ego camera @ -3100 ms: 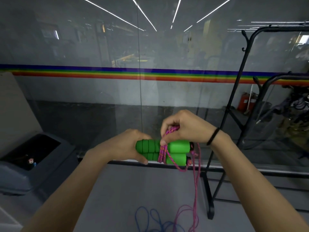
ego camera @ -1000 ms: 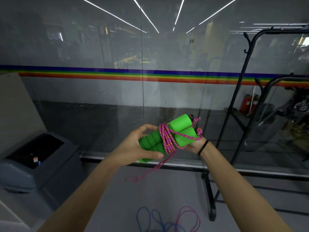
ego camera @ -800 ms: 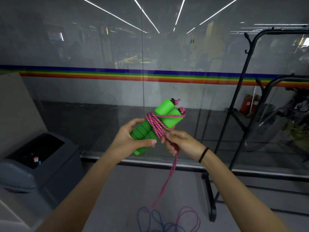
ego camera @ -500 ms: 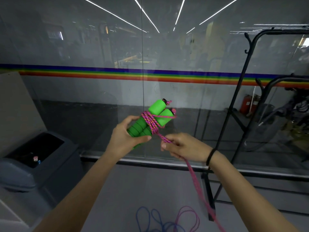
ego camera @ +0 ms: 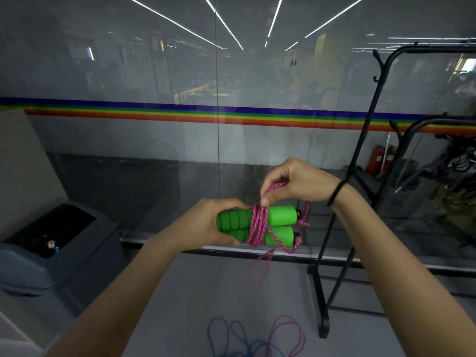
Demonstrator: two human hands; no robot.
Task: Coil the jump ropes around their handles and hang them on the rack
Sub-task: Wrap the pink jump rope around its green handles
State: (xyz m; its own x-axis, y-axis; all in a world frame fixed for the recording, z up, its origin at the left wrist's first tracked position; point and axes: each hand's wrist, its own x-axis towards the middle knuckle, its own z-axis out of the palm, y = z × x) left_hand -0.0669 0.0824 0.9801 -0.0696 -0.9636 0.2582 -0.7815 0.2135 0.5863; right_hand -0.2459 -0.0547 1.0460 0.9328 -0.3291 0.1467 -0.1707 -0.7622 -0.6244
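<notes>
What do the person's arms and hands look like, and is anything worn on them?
The left forearm and right forearm are bare, with no sleeves in view. The left hand shows no glove, ring or watch. The right hand is ungloved too; a thin black band, like a hair tie, circles its wrist.

Dim indoor scene, ceiling light strips [ego camera: 222, 21] glaring in the glass wall [ego camera: 154, 163], wide-angle bending at edges.

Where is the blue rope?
In the head view, the blue rope lies on the floor at the bottom centre, beside a pink loop and left of the black rack.
</notes>
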